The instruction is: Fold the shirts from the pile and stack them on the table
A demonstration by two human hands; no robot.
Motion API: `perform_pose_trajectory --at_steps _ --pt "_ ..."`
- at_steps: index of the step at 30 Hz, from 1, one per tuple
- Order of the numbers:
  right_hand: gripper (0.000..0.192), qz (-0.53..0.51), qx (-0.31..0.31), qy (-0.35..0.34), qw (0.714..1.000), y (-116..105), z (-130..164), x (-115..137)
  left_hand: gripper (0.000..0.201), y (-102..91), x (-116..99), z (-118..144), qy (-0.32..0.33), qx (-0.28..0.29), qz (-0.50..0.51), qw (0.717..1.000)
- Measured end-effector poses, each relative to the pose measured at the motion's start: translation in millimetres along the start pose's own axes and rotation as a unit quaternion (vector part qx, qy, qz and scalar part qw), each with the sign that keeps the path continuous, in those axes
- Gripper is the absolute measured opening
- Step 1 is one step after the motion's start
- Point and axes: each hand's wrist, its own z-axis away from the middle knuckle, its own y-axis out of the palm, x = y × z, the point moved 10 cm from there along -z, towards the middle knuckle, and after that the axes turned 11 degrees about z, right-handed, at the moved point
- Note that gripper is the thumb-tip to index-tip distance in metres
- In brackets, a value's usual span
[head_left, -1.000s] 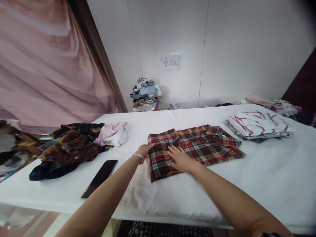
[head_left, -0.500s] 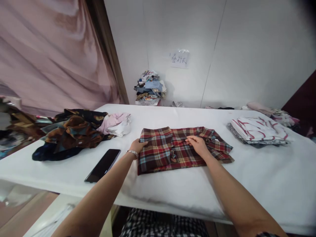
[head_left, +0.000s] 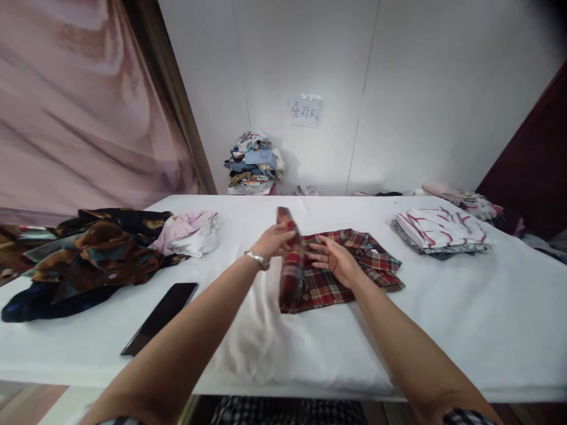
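A red and brown plaid shirt (head_left: 330, 289) lies partly folded on the white table, its collar end toward the right. My left hand (head_left: 275, 241), with a bracelet at the wrist, grips the shirt's left end and holds that part raised on edge; it is blurred by motion. Close by on the right, my right hand (head_left: 333, 258) hovers over the middle of the shirt, fingers spread and apart, holding nothing.
A black phone (head_left: 159, 319) lies at the left front. Behind it are crumpled dark shirts (head_left: 97, 254) and a pink and white garment (head_left: 190, 233). Folded clothes (head_left: 443, 230) are stacked at the right. Another clothes pile (head_left: 256, 162) stands by the wall.
My left hand has lifted the shirt's left end off the table and carried it rightward. My right hand has opened its fingers. The view has shifted slightly.
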Motion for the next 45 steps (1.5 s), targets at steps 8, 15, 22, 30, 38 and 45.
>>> perform_pose_trajectory --at_steps 8,15,22,30,38,45 --pt "0.072 0.086 -0.106 0.111 0.984 -81.4 -7.7 -39.3 0.044 59.1 24.6 0.8 0.179 -0.030 -0.071 0.981" --pt "0.073 0.194 -0.098 0.007 0.976 -47.7 -20.8 -24.1 0.050 41.0 57.8 12.7 0.155 -0.073 -0.122 0.978" --pt "0.061 0.307 -0.219 -0.013 0.926 -116.6 -31.7 -3.6 0.051 93.9 57.3 30.6 0.200 0.041 -0.237 0.950" --pt "0.044 0.359 -0.239 0.016 0.902 -137.1 -26.7 -21.3 0.055 118.5 73.9 56.1 0.250 0.130 -0.402 0.871" --pt "0.045 0.405 -0.222 0.017 0.886 -121.5 -17.9 -12.0 0.036 92.3 60.8 57.9 0.323 0.057 -0.282 0.901" --pt "0.042 0.423 -0.196 0.010 0.885 -108.4 -24.2 -18.7 0.043 78.0 58.9 43.9 0.329 -0.007 -0.307 0.893"
